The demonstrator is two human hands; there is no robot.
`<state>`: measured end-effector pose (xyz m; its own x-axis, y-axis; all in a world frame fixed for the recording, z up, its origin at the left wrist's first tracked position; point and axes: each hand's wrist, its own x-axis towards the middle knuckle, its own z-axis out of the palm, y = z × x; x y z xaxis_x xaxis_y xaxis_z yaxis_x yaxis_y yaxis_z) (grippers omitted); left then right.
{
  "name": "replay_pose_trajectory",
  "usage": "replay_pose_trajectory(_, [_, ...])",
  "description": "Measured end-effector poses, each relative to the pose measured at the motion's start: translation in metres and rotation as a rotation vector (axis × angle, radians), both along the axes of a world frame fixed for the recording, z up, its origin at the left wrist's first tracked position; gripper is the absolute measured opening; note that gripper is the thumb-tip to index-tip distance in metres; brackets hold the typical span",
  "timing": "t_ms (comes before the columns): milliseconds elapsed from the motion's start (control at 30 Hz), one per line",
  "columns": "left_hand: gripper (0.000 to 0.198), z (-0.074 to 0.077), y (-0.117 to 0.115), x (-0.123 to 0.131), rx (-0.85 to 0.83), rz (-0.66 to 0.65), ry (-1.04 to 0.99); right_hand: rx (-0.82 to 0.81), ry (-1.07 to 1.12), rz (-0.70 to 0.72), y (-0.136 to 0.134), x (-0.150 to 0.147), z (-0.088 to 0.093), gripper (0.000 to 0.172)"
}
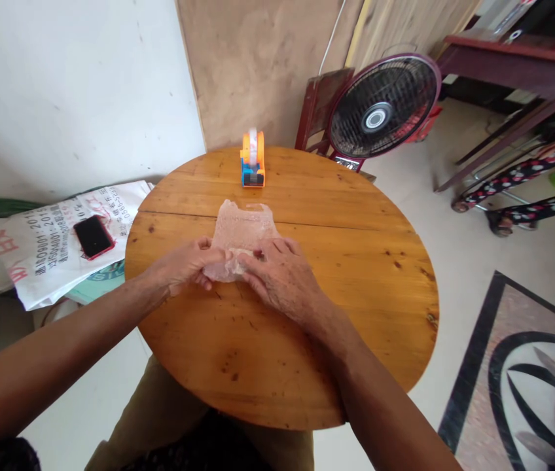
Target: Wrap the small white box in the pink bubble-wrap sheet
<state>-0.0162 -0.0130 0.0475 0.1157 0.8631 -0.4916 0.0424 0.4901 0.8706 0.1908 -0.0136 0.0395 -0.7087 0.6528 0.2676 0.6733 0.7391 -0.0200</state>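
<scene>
One sheet of bubble wrap (pixel 245 227) lies on one table (pixel 356 275), near edge bunched; the left hand (pixel 194 263) pinches it, the right hand (pixel 281 278) bends its fingers over it, gripping or not I cannot tell; one dispenser (pixel 252 178) holds one tape roll (pixel 253 147); one phone (pixel 93 237) lies on a sack (pixel 59 242)

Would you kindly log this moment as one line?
left hand: pinching translucent wrap; right hand: on wrap; wrap: near part bunched; tape dispenser: on table, beyond wrap; phone: on white sack
</scene>
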Motion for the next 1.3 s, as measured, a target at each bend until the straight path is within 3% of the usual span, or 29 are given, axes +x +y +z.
replay_pose_trajectory(200, [0.033, -0.005, 0.001, 0.007, 0.045, 0.023, 0.02, -0.012, -0.016, -0.015, 0.001, -0.001, 0.0, 0.022])
replay_pose_trajectory(433, [0.029, -0.009, 0.012, 0.017, 0.057, 0.024, 0.276, -0.014, -0.015, -0.021, 0.0, -0.002, 0.002, 0.023])
replay_pose_trajectory(733, [0.023, -0.004, 0.004, 0.03, 0.165, 0.183, -0.007, -0.023, -0.001, -0.018, -0.001, -0.002, 0.003, 0.024])
replay_pose_trajectory(900, [0.027, -0.002, 0.0, 0.034, 0.211, 0.107, 0.032, -0.063, 0.07, -0.04, -0.002, -0.001, 0.002, 0.028])
replay_pose_trajectory(1133, [0.029, 0.007, 0.001, 0.031, 0.354, -0.139, 0.283, -0.071, 0.15, -0.08, -0.002, -0.002, -0.001, 0.048])
replay_pose_trajectory(1300, [0.036, 0.014, 0.0, 0.025, 0.361, -0.26, 0.29, -0.086, 0.149, -0.087, 0.0, -0.001, -0.001, 0.056])
